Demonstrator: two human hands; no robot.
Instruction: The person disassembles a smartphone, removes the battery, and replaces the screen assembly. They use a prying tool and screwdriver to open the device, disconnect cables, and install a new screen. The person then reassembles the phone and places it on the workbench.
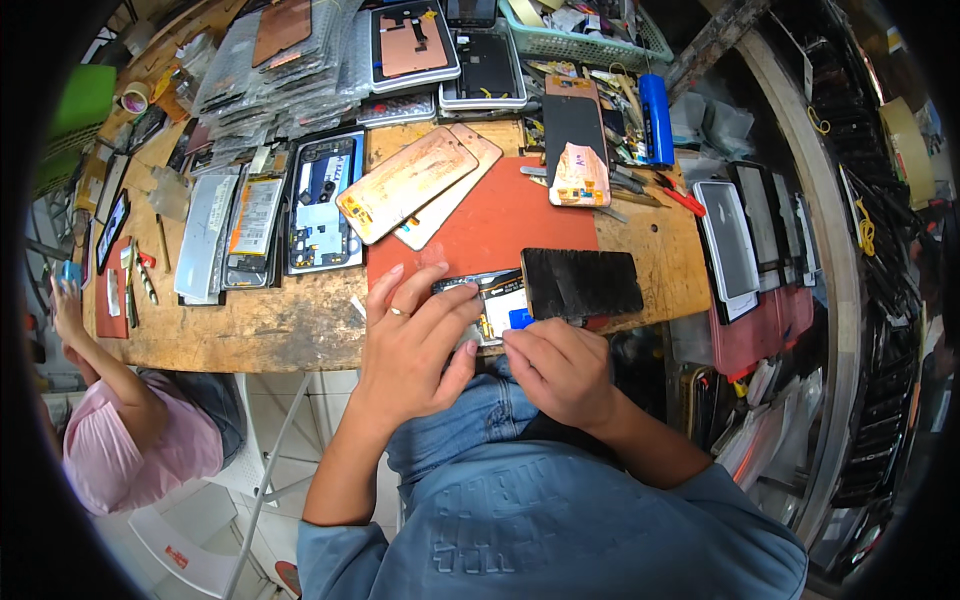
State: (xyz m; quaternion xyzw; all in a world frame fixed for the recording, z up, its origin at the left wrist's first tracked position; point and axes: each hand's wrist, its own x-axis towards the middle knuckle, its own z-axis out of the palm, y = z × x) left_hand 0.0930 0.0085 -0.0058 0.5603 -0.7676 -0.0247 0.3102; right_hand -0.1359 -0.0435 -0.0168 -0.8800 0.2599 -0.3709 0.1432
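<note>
- Phone (pixel 503 300) lay opened, its insides up, near the front edge of the bench (pixel 300 325); take it as the centre of the clock, with twelve pointing away from the wearer.
- Left hand (pixel 412 345) came in from eight o'clock, fingers spread fairly wide, index on the phone's left end and thumb by its near edge, seemingly to steady it.
- Right hand (pixel 565 370) sat at between four and five o'clock, fingers curled in at the near edge, beside a small blue piece (pixel 520 318); whether it pinched that or anything else, I could not tell.
- Screen (pixel 582 283) lay dark at nearly three o'clock, right against the phone or slightly over it.
- Step in hand, as I judged it: close fingertip work inside the open phone. Next move seemed to call for a firm left hand and light, exact pressure from the right.
- Writing: a battery (pixel 257 215) at ten o'clock bore a printed label, too small to read with confidence. A dark panel (pixel 573 125) at one o'clock carried a short handwritten mark on its pale end. The wearer's shirt (pixel 560 500), at six, had raised lettering.
</note>
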